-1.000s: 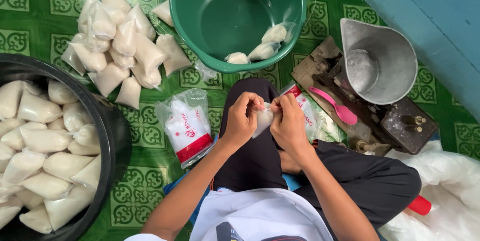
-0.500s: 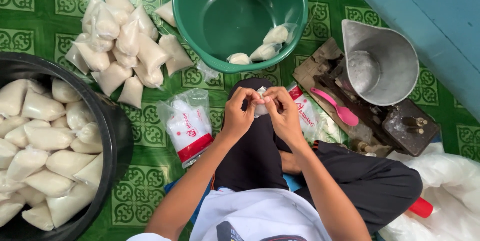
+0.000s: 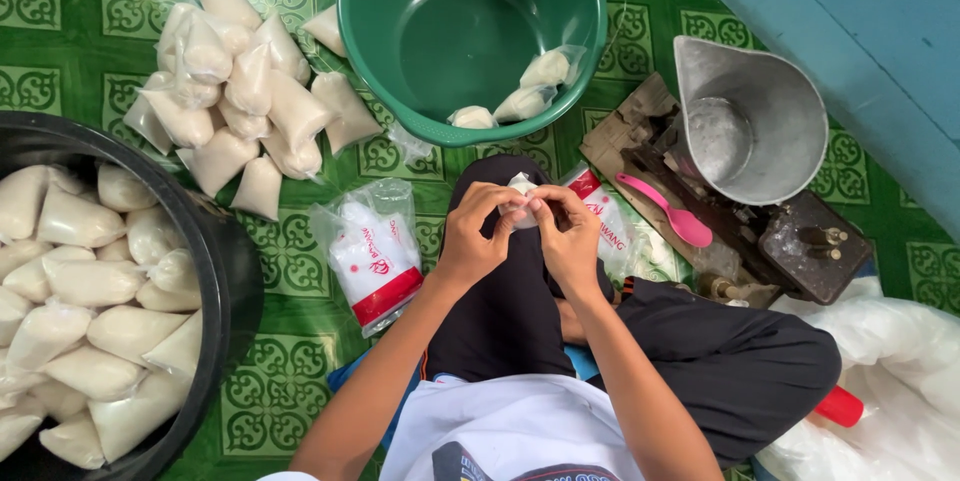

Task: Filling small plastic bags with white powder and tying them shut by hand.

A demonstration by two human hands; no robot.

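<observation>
Bucket (image 3: 470,31) ahead — tub (image 3: 215,271) left, scale (image 3: 750,141) right (spoon (image 3: 665,211) perhaps on it).

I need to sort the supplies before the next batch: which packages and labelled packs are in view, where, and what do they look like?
Small clear bag: pinched between left hand and right hand, white filling.
Labelled pack: on the mat left of the knee, clear plastic, white with a red band.
Second labelled pack: right of the hands, white and red.
Filled bags: piled left of the green basin, clear, whitish.
</observation>
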